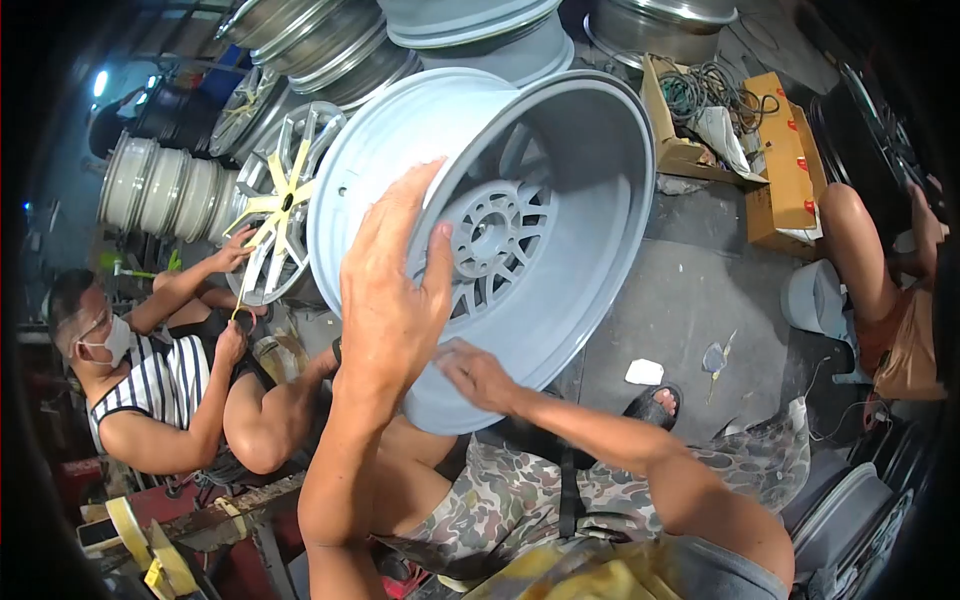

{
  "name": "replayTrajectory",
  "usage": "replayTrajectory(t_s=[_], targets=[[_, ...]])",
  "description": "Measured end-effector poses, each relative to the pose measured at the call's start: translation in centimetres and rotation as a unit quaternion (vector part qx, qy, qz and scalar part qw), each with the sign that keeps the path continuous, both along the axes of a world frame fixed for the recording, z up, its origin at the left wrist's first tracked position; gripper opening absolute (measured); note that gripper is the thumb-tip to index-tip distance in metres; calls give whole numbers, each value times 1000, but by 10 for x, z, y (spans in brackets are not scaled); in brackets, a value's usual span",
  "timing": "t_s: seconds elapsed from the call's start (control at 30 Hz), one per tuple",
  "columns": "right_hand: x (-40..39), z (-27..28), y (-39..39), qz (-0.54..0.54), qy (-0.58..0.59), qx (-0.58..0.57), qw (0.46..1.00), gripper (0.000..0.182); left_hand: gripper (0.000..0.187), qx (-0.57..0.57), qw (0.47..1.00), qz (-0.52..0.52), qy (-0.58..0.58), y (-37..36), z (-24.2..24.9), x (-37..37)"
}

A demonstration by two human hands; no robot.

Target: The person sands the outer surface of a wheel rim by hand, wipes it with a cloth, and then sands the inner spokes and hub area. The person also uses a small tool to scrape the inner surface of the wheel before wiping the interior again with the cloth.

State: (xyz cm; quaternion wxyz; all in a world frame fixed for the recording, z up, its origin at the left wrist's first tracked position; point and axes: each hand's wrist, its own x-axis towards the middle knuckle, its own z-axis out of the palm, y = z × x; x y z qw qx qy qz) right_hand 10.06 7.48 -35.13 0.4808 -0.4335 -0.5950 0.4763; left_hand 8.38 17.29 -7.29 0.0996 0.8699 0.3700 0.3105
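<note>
A large grey wheel rim stands tilted before me, its hollow barrel facing my way and the spoked hub showing deep inside. My left hand grips its near lip, fingers along the outside and thumb over the edge. Lower down, my right hand presses against the outer barrel wall near the bottom, fingers bent and slightly blurred. Whatever lies under those fingers, if anything, is hidden.
At left, a masked person works on a spoked rim with yellow tape. Stacked rims stand behind. A box of cables sits at back right, near another person's knee. A white piece lies on the floor.
</note>
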Motion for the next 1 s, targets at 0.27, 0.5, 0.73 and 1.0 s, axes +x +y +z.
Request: replayTrajectory(t_s=[0.27, 0.5, 0.73, 1.0], targets=[[177, -170, 79, 90, -426, 115, 893, 32, 46, -13, 1000, -7, -22, -6, -2, 5], [361, -53, 233, 25, -764, 391, 513, 39, 46, -8, 999, -25, -35, -6, -3, 0], [185, -146, 98, -88, -636, 89, 762, 35, 47, -7, 997, -46, -58, 7, -4, 2], [17, -30, -37, -48, 9, -18, 999, 29, 52, 4, 999, -24, -41, 0, -4, 1]])
